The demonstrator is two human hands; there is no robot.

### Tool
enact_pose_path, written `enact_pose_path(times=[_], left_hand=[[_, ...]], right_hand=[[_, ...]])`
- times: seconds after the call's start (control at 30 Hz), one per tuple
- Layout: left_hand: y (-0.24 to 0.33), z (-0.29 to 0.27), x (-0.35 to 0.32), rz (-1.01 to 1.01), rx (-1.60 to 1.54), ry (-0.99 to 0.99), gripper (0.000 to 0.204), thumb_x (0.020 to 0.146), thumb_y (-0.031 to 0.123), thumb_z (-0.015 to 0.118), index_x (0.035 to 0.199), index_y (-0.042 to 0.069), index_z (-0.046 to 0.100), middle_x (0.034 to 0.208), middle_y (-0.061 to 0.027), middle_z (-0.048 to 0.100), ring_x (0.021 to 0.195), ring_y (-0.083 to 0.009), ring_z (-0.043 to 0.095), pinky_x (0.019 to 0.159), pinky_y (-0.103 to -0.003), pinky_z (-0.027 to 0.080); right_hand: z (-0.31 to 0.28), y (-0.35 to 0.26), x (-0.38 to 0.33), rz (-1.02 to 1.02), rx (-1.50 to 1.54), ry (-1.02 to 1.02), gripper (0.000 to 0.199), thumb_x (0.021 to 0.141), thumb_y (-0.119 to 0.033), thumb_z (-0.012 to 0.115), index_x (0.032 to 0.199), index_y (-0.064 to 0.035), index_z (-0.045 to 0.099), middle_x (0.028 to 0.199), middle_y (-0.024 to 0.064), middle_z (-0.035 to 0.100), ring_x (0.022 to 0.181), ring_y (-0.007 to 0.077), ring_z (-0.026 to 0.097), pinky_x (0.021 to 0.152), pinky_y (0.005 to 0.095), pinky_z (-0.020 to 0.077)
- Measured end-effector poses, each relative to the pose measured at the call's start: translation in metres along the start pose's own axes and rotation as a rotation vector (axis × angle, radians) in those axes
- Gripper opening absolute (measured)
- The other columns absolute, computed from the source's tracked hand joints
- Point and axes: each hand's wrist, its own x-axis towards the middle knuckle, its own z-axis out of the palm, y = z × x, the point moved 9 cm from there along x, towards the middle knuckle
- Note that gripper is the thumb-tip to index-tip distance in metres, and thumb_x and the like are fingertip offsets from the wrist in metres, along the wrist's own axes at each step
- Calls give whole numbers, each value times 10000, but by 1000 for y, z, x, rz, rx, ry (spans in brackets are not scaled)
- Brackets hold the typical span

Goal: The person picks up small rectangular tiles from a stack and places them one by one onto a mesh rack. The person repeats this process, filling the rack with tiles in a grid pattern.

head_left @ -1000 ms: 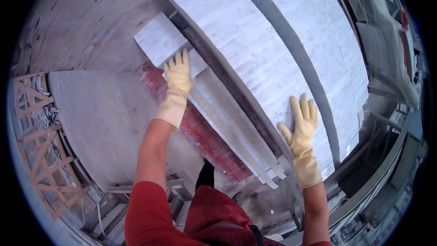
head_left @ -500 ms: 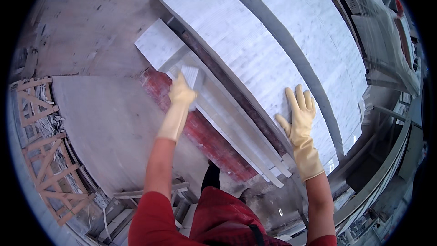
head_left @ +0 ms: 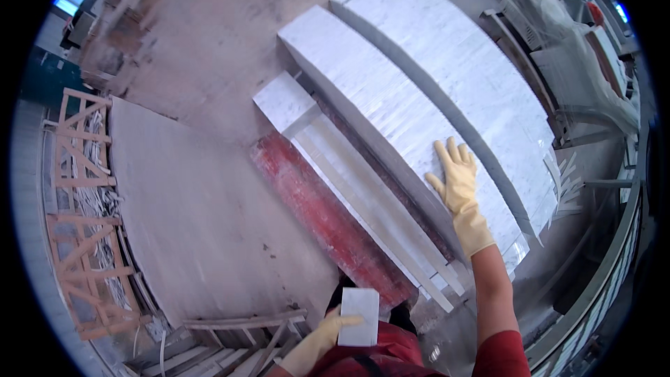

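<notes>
The left hand (head_left: 322, 335), in a yellow rubber glove, grips a small white rectangular stone tile (head_left: 359, 316), lifted clear near the person's body, below the long white marble slab stack (head_left: 398, 108). The right hand (head_left: 457, 178) lies open and flat on that stack. Many pieces remain stacked.

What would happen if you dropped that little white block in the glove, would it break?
The small white block looks like cut stone, so probably stiff and heavy for its size. The left hand grips it by one edge. Dropped on the hard floor, its corners could chip.
</notes>
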Motion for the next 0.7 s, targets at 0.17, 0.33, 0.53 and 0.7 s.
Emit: enact_pose_path(times=[0.17, 0.33, 0.53, 0.7], left_hand=[[-18, 45, -72, 163, 69, -155, 709, 932, 92, 765, 1590, 56, 503, 1420, -170, 699, 1277, -360, 702, 1100, -522, 565], [-26, 102, -128, 348, 111, -213, 660, 958, 105, 711, 1584, 38, 515, 1439, -183, 695, 1297, -373, 695, 1120, -528, 555], [-101, 181, -181, 545, 115, -258, 686, 943, 126, 705, 1587, 9, 501, 1462, -202, 672, 1324, -378, 677, 1135, -522, 547], [-191, 249, -183, 531, 165, -337, 711, 930, 145, 700, 1590, -16, 490, 1481, -217, 653, 1346, -383, 662, 1147, -517, 541]], right_hand=[[-11, -3, -21, 65, 26, 0, 738, 859, -359, 858, 1517, -135, 608, 1470, 235, 623, 1354, 470, 559, 1125, 590, 453], [-38, -59, -146, -124, 636, -147, 620, 986, -401, 746, 1503, -80, 628, 1388, 250, 707, 1265, 414, 690, 1081, 487, 542], [-122, -126, -416, 259, 1992, -971, 732, 1140, -498, 580, 1697, -70, 380, 1641, 124, 526, 1499, 237, 504, 1229, 435, 430], [-157, -101, -527, 390, 2114, -726, 800, 1085, -489, 679, 1673, -34, 384, 1618, 120, 539, 1470, 245, 531, 1232, 432, 423]])
